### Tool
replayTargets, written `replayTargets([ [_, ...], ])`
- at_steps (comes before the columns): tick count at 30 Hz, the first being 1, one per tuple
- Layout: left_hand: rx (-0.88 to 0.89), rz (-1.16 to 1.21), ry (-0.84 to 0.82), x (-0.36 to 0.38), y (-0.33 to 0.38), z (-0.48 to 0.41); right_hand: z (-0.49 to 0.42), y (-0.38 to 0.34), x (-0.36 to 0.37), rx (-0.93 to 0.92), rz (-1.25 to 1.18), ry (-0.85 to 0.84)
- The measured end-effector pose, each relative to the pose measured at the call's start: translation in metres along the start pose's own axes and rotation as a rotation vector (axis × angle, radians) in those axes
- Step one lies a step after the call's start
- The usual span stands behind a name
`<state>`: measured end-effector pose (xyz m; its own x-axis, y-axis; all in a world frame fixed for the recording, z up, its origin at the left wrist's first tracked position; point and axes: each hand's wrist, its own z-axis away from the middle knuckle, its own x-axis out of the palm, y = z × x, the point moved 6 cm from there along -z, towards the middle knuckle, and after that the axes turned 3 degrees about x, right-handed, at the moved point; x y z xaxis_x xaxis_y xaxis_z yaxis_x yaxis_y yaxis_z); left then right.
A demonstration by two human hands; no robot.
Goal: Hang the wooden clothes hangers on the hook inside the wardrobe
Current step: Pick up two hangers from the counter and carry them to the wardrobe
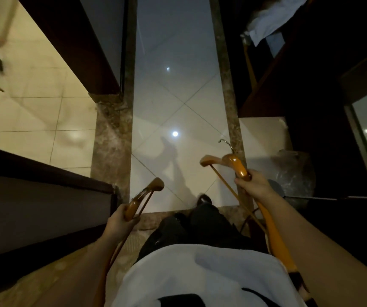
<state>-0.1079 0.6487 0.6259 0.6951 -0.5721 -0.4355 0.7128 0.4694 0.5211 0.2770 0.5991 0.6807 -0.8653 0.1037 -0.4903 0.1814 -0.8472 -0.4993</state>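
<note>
My left hand (120, 220) is closed around a wooden clothes hanger (143, 196) at the lower left, its rounded end pointing up and forward. My right hand (252, 185) grips a second wooden hanger (235, 163) near its top; its metal hook (225, 144) sticks up and its crossbar runs down past my wrist. Both hangers are held over the pale tiled floor (178, 96). The open dark wardrobe (311, 96) lies to the right. I cannot see the hook inside it.
A white cloth (271, 18) hangs in the wardrobe's upper part. A crumpled plastic bag (293, 171) sits at the wardrobe's foot. Dark door frames (71, 41) and brown marble thresholds (111, 140) flank the tiled passage. My legs and foot (203, 199) stand below.
</note>
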Motion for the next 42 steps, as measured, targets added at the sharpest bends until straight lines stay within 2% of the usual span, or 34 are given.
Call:
replayTargets([
  [4, -0.029, 0.007, -0.005, -0.008, 0.021, -0.027, -0.035, -0.061, -0.004, -0.067, -0.027, -0.010],
  [7, -0.063, 0.007, 0.002, -0.014, 0.041, -0.053, -0.072, -0.086, -0.006, -0.052, -0.031, -0.027],
  [17, 0.008, -0.107, 0.064, -0.075, 0.194, -0.168, -0.167, -0.093, -0.024, 0.193, 0.057, -0.107],
  [21, 0.131, -0.145, 0.089, -0.104, 0.264, -0.211, -0.191, -0.092, -0.038, 0.282, 0.052, -0.082],
  [26, 0.174, -0.147, 0.081, -0.127, 0.316, -0.252, -0.228, -0.116, -0.051, 0.334, 0.042, -0.066],
  [33, 0.090, -0.144, 0.034, -0.157, 0.346, -0.325, -0.302, -0.228, -0.066, 0.319, -0.039, -0.071],
  [39, -0.054, -0.154, -0.003, -0.208, 0.373, -0.393, -0.366, -0.359, -0.092, 0.206, -0.089, 0.030],
  [42, -0.049, -0.191, -0.017, -0.237, 0.401, -0.429, -0.391, -0.413, -0.107, 0.119, -0.131, 0.062],
])
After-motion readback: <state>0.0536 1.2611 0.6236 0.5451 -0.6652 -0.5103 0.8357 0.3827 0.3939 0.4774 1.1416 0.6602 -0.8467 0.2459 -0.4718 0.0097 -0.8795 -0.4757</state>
